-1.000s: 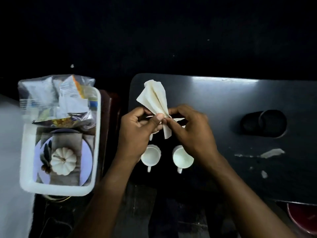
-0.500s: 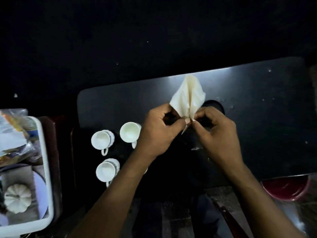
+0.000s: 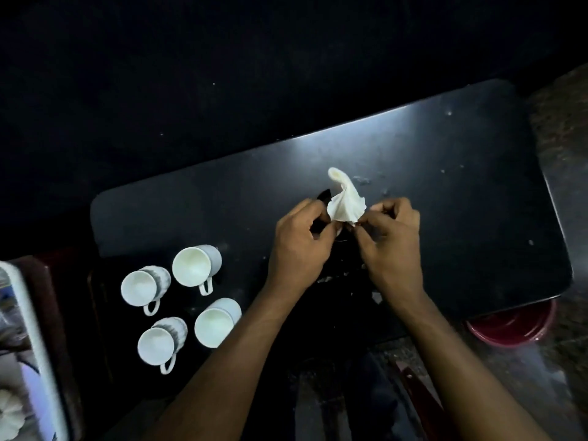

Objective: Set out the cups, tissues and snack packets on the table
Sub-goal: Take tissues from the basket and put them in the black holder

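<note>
A folded white tissue (image 3: 345,202) stands fanned upward above the middle of the dark table (image 3: 461,186). My left hand (image 3: 300,246) grips its lower left edge and my right hand (image 3: 393,246) pinches its lower right corner. Just under the tissue a dark round holder (image 3: 324,197) shows, mostly hidden by my hands. Several white cups stand at the table's near left: one (image 3: 194,265), one (image 3: 143,288), one (image 3: 159,342) and one (image 3: 214,324), all with handles toward me.
A white plastic bin (image 3: 35,345) with packets and a plate sits at the far left edge. A red bowl (image 3: 512,326) lies below the table's near right corner. Small white scraps (image 3: 377,296) dot the tabletop.
The view has swung right, so the cups and bin slid left. Both hands carried the tissue from over the cups to the table's middle, and its fan has twisted narrower.
</note>
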